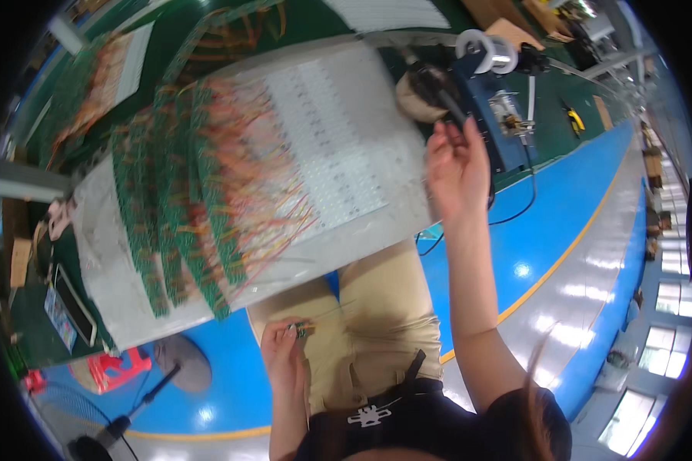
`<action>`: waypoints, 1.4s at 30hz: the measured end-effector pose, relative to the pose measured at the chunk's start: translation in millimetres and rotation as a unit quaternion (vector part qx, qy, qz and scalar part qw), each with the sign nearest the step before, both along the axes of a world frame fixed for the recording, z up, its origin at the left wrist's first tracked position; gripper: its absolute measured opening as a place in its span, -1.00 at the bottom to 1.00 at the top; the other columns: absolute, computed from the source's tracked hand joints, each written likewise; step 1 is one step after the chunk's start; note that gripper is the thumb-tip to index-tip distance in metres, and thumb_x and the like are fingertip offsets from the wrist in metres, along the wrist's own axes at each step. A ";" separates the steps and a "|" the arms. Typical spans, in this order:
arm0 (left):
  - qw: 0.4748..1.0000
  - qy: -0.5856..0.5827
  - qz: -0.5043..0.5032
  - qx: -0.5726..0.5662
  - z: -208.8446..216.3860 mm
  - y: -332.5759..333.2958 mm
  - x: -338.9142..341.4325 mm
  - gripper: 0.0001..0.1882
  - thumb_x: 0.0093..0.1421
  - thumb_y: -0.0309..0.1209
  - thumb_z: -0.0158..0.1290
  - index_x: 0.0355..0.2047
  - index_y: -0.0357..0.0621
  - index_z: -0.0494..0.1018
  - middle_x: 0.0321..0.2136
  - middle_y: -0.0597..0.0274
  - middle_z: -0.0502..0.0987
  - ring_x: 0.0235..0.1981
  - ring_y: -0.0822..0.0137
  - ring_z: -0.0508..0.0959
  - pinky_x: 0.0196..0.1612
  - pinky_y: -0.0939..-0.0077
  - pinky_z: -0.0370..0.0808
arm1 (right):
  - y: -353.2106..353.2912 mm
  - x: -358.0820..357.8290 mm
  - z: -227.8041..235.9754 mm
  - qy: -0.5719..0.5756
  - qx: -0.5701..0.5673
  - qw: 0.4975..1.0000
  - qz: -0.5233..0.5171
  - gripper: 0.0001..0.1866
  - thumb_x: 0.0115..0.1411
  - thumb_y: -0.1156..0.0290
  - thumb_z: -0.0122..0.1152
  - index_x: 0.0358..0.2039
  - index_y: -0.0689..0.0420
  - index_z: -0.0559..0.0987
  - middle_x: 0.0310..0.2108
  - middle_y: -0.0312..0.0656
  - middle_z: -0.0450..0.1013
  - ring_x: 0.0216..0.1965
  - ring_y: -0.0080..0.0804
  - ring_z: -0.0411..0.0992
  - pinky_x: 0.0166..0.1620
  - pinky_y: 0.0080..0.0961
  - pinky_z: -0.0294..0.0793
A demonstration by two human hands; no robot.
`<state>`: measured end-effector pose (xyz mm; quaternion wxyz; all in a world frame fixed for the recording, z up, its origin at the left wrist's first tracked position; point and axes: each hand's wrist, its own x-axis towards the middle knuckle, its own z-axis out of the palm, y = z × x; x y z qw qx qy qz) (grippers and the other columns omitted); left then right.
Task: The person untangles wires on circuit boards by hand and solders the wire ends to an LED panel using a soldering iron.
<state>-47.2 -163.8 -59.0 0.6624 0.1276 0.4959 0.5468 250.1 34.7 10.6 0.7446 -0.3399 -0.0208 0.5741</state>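
Note:
My left hand (283, 355) is over my lap, its fingertips pinched on a small green circuit board (304, 329). My right hand (460, 173) reaches to the far right, fingers apart and half curled. Its fingertips are at the end of a dark, rod-like handle (452, 106), probably a soldering iron's; no firm grip on it shows. On the pale grey work sheet (361, 240) lie several long strips of green circuit boards (215, 230) with red, orange and yellow wires (261, 146). Beside them is a white panel (323, 138) with rows of small dots; all this is blurred.
Right of the sheet stands a blue box-shaped unit (480, 100) with a wire spool (486, 52) and a black cable (532, 188). Yellow-handled pliers (573, 121) lie farther right. A phone-like device (74, 303) and a red stool (115, 369) are at left.

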 end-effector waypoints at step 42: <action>0.677 0.688 -0.012 0.260 98.8 136.6 -11.2 -0.75 0.02 -0.65 0.10 -0.24 -0.24 0.48 -0.34 0.21 0.52 -0.48 0.43 0.47 -0.40 0.58 0.41 | -57.8 -17.7 10.5 -0.131 0.089 0.947 0.281 -0.43 0.33 0.22 -0.37 0.15 0.45 0.20 -0.01 0.25 0.35 -0.39 -0.38 0.50 -0.56 -0.66 0.51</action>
